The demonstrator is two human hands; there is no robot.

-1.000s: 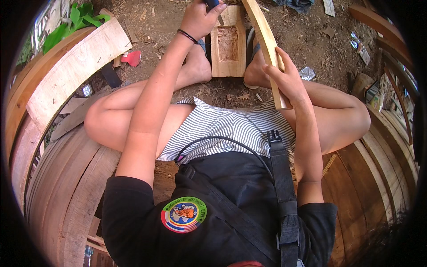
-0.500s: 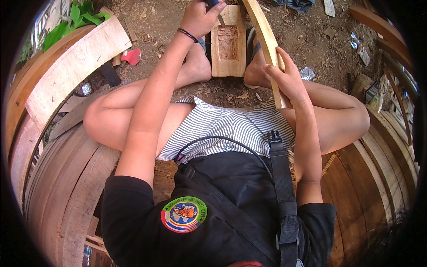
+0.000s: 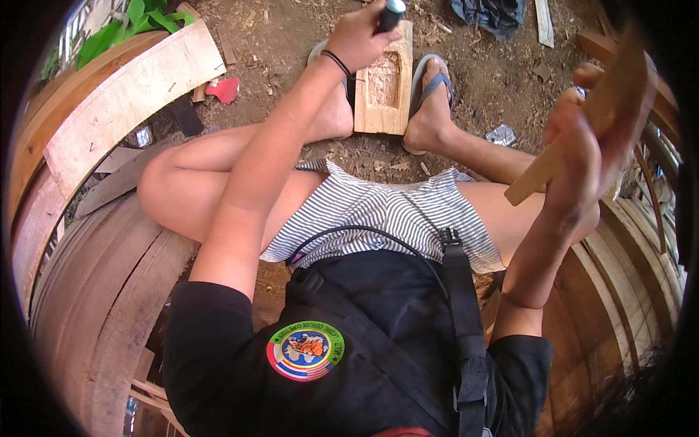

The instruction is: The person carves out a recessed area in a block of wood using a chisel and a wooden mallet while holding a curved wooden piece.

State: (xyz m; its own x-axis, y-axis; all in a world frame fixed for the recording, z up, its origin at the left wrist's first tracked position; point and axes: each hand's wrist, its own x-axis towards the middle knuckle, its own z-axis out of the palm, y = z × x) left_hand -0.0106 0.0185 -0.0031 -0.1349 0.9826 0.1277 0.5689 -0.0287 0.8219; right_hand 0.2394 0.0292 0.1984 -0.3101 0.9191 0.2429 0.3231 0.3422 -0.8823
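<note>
Between my feet lies a pale wooden block (image 3: pixel 380 122) with a rough rectangular hollow cut into its top. My left hand (image 3: pixel 358 40) is closed round the dark, metal-capped handle of a chisel (image 3: pixel 391 16), over the left side of the block; its blade is hidden now. Out at the right, above my knee, my right hand (image 3: pixel 579 156) grips a long flat wooden stick (image 3: pixel 619 87). The stick is raised, tilted and a little blurred, well apart from the chisel.
Sandalled feet (image 3: pixel 435 91) flank the block. Wood chips and a red scrap (image 3: pixel 223 90) litter the dirt floor. Curved-looking planks (image 3: pixel 131 102) stand at the left, with more boards at the right. A dark plastic bag (image 3: pixel 491 16) lies at the far side.
My right hand has swung the stick up and out to the right, away from the block. My left hand has shifted slightly right and nearer with the chisel, whose capped end now shows.
</note>
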